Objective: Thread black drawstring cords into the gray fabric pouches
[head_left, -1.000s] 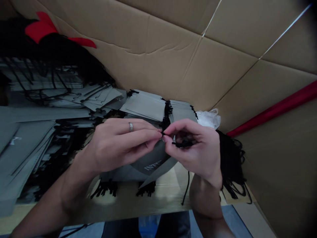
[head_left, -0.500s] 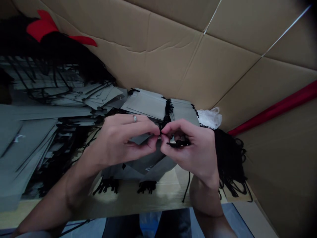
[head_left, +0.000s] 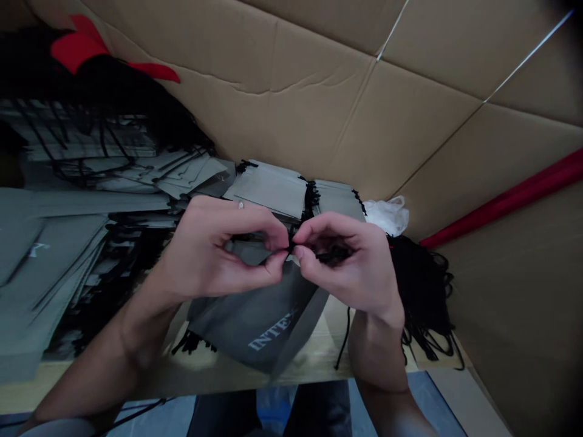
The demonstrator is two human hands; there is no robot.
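A grey drawstring bag [head_left: 241,318] with white "INTEX" lettering hangs below my fingers, slanted over the front of the table. Thumb and forefinger of my left hand [head_left: 204,249] pinch a black cord [head_left: 291,246] at the bag's upper corner. Right beside it, my right hand [head_left: 359,261] pinches the same dark cord, its fingertips almost touching the left ones. More black cord is bunched within the curled right fingers. The exact shape of the cord between the fingertips is too small to make out.
Stacks of grey bags [head_left: 27,303] with black cord ends fill the left side. Smaller stacks [head_left: 271,188] stand behind my hands, against the cardboard wall [head_left: 310,121]. At the right lie a heap of black cords [head_left: 419,291] and a white plastic bag [head_left: 387,215].
The bag has swung forward and down, so its lettering now shows and it covers a cord bundle at the table's front. Both hands still pinch at nearly the same spot.
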